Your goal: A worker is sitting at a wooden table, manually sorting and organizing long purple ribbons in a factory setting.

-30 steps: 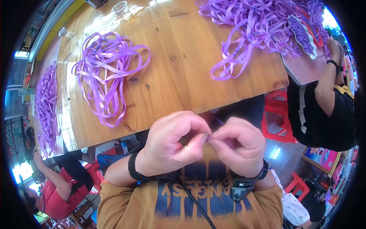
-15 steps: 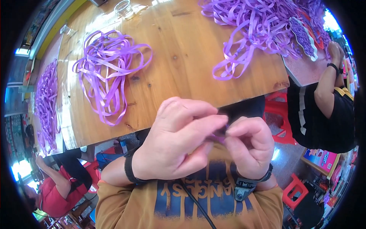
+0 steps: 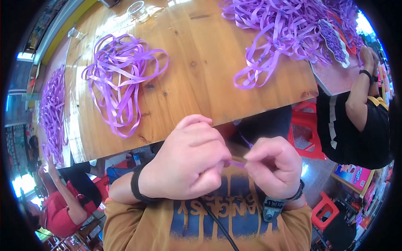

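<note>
In front of my chest, just off the table's near edge, both hands are closed on a thin purple ribbon (image 3: 238, 164). My left hand (image 3: 182, 161) is curled with its knuckles upward and hides most of what its fingers grip. My right hand (image 3: 274, 167) pinches the other part between thumb and fingertips. A short stretch of the ribbon runs taut between them, and another purple piece rises from the right fingertips toward the table edge. On the wooden table (image 3: 184, 79), a loose pile of looped purple ribbons (image 3: 119, 79) lies at the left.
A larger heap of purple ribbons (image 3: 276, 37) covers the far right, beside a tray of small purple pieces (image 3: 331, 42). Clear plastic cups (image 3: 138, 11) stand at the back. More ribbons (image 3: 52, 113) hang at far left. People sit at both sides; red stools (image 3: 324, 209) stand at right.
My left hand has moved slightly down and left, its fingers curling more. The hands have drawn apart a little, and a short length of ribbon now shows stretched between them.
</note>
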`<state>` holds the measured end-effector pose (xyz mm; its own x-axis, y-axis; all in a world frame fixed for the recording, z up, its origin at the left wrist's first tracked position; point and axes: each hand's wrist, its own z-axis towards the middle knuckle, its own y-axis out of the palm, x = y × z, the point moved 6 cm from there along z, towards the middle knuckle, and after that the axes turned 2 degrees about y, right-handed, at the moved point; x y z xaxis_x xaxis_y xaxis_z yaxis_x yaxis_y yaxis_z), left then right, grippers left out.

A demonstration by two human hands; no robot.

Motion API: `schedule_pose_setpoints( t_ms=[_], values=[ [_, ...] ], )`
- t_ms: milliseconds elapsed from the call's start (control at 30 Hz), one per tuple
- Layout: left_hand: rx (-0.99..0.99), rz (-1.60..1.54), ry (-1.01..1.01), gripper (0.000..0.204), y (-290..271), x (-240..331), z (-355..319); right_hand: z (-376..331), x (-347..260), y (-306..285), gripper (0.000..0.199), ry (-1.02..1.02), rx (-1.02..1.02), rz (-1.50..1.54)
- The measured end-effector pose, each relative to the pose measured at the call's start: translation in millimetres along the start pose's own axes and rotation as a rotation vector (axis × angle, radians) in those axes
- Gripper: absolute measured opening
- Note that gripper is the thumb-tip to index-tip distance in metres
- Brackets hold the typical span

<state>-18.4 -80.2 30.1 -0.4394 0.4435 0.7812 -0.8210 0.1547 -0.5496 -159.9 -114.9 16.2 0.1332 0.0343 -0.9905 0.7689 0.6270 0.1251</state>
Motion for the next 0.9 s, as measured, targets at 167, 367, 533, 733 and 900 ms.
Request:
schedule_pose_setpoints(
  t_ms=[167,367,533,733,900],
  values=[
    [-0.070,-0.165,-0.055,0.017,0.5,-7.8,-2.1,6.1,-11.1,3.6,0.014,-0.149,-0.066,-0.399],
    [0.086,0.080,-0.040,0.026,-7.6,2.5,1.6,6.6,-10.5,-1.3,0.012,-0.055,-0.003,-0.380],
    [0.138,0.374,0.092,0.029,-1.5,11.6,3.1,5.5,-7.6,3.3,0.011,-0.063,-0.029,-0.355],
    [0.058,0.446,0.082,0.018,3.7,12.8,-1.5,4.3,-0.5,10.5,0.010,-0.008,-0.071,-0.309],
    [0.122,0.472,0.035,0.013,0.7,11.3,-5.6,0.0,8.4,13.4,0.009,0.062,-0.046,-0.206]
  ],
)
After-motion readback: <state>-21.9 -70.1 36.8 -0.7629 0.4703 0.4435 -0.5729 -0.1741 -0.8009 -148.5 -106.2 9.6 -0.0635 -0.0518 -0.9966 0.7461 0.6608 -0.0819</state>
